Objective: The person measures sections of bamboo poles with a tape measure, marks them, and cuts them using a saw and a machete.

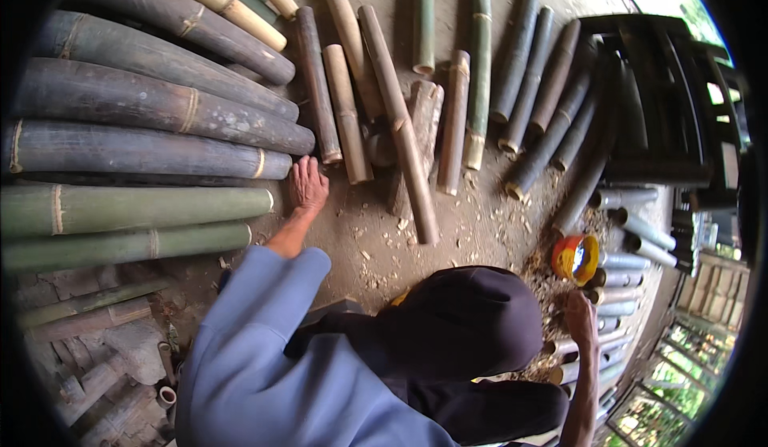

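Observation:
My left hand (309,184) reaches forward to the cut end of a dark bamboo pole (152,149). Its fingers are stretched out and lie at or very near that end, wrapped round nothing that I can see. Just nearer lies a green bamboo pole (160,208). Far to the right, my right hand (579,317) is low beside short bamboo tubes (618,296), its fingers curled in. What they hold, if anything, is hidden. A red and yellow tub (575,258) stands just beyond this hand. One brown bamboo length (400,127) leans over a log (422,111) ahead.
Several dark and green bamboo lengths (524,55) lie fanned out across the far ground. Wood chips (474,235) litter the floor (360,239). Dark wooden furniture (664,95) stands at the far right. Broken bamboo and wood scraps (120,359) are piled at the near left.

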{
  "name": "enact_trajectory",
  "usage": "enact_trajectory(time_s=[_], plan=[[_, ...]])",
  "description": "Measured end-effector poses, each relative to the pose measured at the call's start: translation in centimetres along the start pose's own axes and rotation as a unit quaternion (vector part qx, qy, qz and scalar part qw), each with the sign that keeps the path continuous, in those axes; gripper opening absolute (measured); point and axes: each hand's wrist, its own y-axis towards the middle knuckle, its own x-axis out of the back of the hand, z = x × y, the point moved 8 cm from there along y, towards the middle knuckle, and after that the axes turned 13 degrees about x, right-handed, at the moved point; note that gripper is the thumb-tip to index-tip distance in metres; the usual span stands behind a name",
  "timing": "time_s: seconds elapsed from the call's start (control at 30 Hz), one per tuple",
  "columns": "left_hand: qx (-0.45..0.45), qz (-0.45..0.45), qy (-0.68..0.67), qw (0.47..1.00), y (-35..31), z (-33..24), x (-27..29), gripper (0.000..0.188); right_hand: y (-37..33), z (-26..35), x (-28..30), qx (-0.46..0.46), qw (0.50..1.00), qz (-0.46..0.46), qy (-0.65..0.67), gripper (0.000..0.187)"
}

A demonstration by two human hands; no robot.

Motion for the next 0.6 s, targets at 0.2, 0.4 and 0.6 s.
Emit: enact_trajectory(time_s=[0.2,0.4,0.6], plan=[[0.029,0.031,-0.030,0.999,-0.1,-1.3,-0.3,0.039,16.5,20.8,6.2,0.273,0.961,-0.029,0.037,0.041],[0.046,0.055,-0.034,0.997,0.1,-0.7,0.2,0.041,32.3,48.5,9.3,0.520,0.852,-0.050,0.048,0.022],[0.060,0.045,-0.012,0.997,-0.4,2.3,1.2,0.039,41.3,75.4,13.8,0.590,0.774,-0.171,0.155,0.025]])
